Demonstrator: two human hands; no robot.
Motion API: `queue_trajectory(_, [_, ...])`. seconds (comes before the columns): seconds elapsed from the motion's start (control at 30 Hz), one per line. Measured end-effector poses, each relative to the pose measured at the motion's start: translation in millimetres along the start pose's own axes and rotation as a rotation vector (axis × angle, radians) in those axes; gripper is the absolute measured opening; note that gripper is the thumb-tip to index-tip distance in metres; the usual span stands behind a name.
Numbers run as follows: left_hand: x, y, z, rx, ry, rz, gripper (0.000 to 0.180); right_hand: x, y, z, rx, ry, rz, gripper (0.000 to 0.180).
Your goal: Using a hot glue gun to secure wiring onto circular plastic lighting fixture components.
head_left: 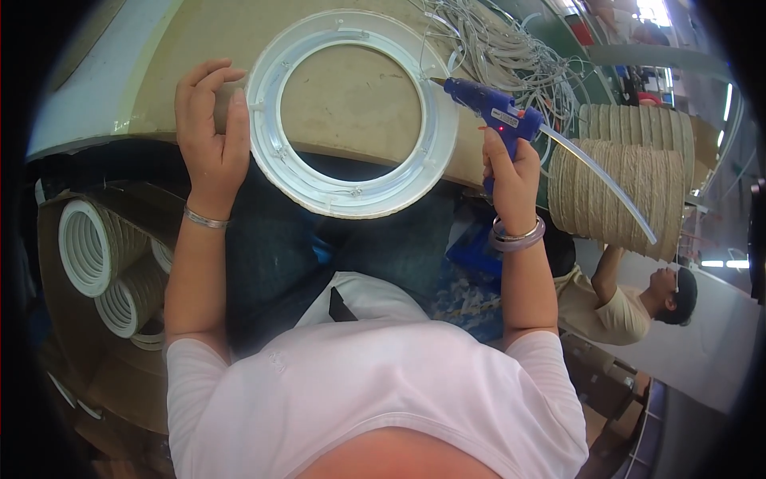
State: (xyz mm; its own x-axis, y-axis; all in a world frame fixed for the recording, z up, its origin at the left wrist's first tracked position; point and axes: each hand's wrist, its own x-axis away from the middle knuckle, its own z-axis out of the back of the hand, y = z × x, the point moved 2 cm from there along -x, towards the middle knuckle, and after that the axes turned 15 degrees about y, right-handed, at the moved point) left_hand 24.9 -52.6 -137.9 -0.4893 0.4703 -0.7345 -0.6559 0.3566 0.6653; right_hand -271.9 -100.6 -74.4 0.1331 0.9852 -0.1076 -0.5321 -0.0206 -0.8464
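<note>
At the tabletop's near edge, the white ring (352, 112) overhangs; left hand (211, 132) pinches its left rim, right hand (511, 168) clenches the blue glue gun (495, 112), nozzle touching the right rim.

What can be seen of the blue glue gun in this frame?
The glue gun is blue plastic with a small red light on its body. The right hand grips its handle. Its nozzle points left and meets the right rim of the white ring. A translucent glue stick juts from its back, slanting down to the right.
</note>
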Motion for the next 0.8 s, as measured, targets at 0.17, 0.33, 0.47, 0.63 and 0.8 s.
queue_trajectory(0.17, [-1.8,-0.9,-0.3,0.006,0.002,-0.011,0.017,0.4,-3.0,-1.1,0.048,0.026,0.033,0.022])
queue_trajectory(0.33, [-7.3,4.8,2.9,-0.01,-0.017,-0.023,0.018,-0.5,-2.4,-2.0,0.092,0.023,0.219,0.018])
queue_trajectory(0.47, [-6.1,20.2,12.2,-0.174,-0.053,-0.096,0.025,5.7,-8.3,4.1,-0.014,0.084,0.216,0.017])
queue_trajectory(0.63, [20.0,31.5,17.9,0.048,-0.395,0.606,0.042,17.5,6.8,17.8,-0.485,0.188,-0.087,0.026])
queue_trajectory(0.8, [17.1,36.8,17.5,0.144,-0.449,0.724,0.042,22.1,20.9,24.9,-0.594,0.157,-0.225,0.03])
